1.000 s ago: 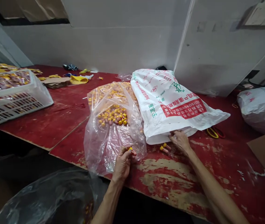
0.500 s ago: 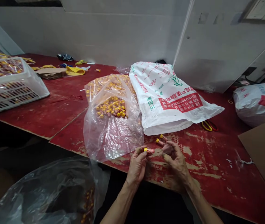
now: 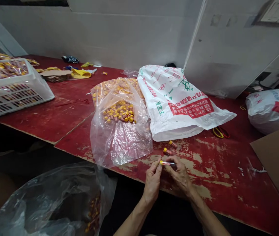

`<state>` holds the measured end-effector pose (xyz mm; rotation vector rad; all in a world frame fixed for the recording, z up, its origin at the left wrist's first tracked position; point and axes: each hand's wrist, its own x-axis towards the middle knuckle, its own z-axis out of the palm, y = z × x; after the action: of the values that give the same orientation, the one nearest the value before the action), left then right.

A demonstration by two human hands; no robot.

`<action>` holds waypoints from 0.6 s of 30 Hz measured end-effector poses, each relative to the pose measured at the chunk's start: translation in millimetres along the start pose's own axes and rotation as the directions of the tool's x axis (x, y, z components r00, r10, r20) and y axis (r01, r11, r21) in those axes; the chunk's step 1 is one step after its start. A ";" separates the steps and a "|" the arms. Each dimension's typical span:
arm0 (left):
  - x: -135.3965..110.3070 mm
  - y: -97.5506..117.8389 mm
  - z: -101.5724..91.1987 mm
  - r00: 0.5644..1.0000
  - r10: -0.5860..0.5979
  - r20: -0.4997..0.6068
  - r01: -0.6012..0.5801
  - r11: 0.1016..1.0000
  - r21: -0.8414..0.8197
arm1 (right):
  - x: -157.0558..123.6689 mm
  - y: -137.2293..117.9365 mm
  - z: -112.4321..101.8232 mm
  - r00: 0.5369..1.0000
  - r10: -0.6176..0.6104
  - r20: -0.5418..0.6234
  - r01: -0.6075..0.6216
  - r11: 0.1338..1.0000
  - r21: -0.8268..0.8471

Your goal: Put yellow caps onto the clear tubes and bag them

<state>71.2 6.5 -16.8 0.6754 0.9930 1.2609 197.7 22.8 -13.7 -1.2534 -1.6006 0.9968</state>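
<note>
Between both hands, just above the table's front edge, lies a small yellow-capped tube (image 3: 168,163). My left hand (image 3: 152,179) pinches its yellow cap end. My right hand (image 3: 180,174) has its fingers closed around the other end, which looks dark; fine detail there is too small to make out. Just beyond my fingers, two more tubes with yellow caps and reddish bodies, a nearer tube (image 3: 168,151) and a farther tube (image 3: 173,144), rest on the worn red table (image 3: 218,170). A clear plastic bag (image 3: 122,144) full of such tubes lies to the left.
A white printed sack (image 3: 178,98) lies behind the hands, with yellow-handled scissors (image 3: 218,132) at its right. At left stands a white basket (image 3: 35,86) of packed tubes. Below the edge hangs a large clear bag (image 3: 38,196). A cardboard box (image 3: 277,164) stands at right.
My left hand has moved right with the tube, and my right hand has closed on the tube's far end. The two tubes on the table stay put; the view has shifted slightly.
</note>
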 end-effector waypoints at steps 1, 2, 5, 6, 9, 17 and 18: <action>-1.5 -1.1 -0.7 1.000 0.012 0.018 -0.013 0.998 0.062 | -0.6 2.4 0.5 0.999 -0.025 0.024 0.027 0.997 -0.074; -1.9 -1.9 -1.9 0.999 0.023 0.023 -0.026 0.992 0.121 | -1.2 4.9 1.0 0.998 -0.041 0.041 0.046 0.990 -0.131; 2.6 -2.8 -6.7 0.998 0.057 0.019 -0.060 0.954 0.295 | -1.0 11.7 2.3 0.997 -0.036 0.061 0.048 0.978 -0.202; 5.4 -2.6 -8.4 0.997 0.073 0.031 -0.079 0.934 0.350 | 0.2 13.5 2.6 0.997 -0.029 0.068 0.042 0.977 -0.207; 14.0 0.8 -15.1 0.985 0.146 0.096 -0.175 0.851 0.496 | 7.2 19.8 3.6 0.991 -0.077 0.107 0.101 0.965 -0.243; 68.4 38.5 -66.6 0.738 0.662 -0.130 -0.219 0.417 0.882 | 16.5 42.7 17.0 0.872 -0.486 0.066 0.354 0.531 -0.770; 84.0 45.0 -73.1 0.724 0.679 -0.122 -0.199 0.375 0.906 | 16.1 44.6 17.2 0.859 -0.508 0.061 0.356 0.510 -0.783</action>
<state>-13.8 90.3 -29.9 1.5671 2.0376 1.4109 192.8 45.1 -58.7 -1.2947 -2.1434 -0.2103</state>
